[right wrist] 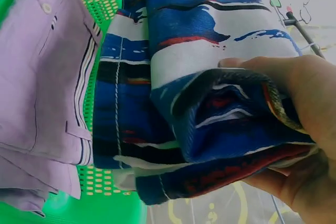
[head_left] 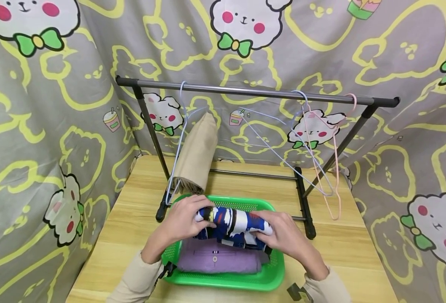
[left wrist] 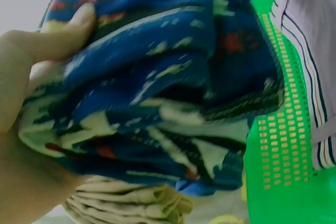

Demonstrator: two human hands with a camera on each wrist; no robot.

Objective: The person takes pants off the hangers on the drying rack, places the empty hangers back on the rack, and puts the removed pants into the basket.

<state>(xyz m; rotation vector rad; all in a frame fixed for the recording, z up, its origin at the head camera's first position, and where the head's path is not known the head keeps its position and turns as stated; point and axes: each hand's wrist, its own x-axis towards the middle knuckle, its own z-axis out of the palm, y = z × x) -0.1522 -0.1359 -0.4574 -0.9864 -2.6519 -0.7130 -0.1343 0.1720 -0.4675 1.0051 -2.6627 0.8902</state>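
My left hand (head_left: 186, 216) and right hand (head_left: 283, 235) hold the two ends of a folded garment (head_left: 236, 221), patterned in blue, white, black and red. Each thumb lies on the near side, the fingers wrapped behind and under it. In the right wrist view, the cloth's end (right wrist: 226, 114) opens into loose layers beside my right thumb. Below the bundle, folded purple trousers (head_left: 219, 259) with a button and striped waistband lie in a green perforated basket (head_left: 223, 283). Whether the bundle touches them is hard to tell.
Behind the basket stands a dark metal clothes rack (head_left: 241, 89). Beige trousers (head_left: 198, 155) hang at its left on a light blue hanger (head_left: 182, 94). Another blue hanger (head_left: 305, 99) and a pink hanger (head_left: 354, 100) hang bare at the right. Patterned curtains (head_left: 245, 168) surround the wooden table (head_left: 332, 244).
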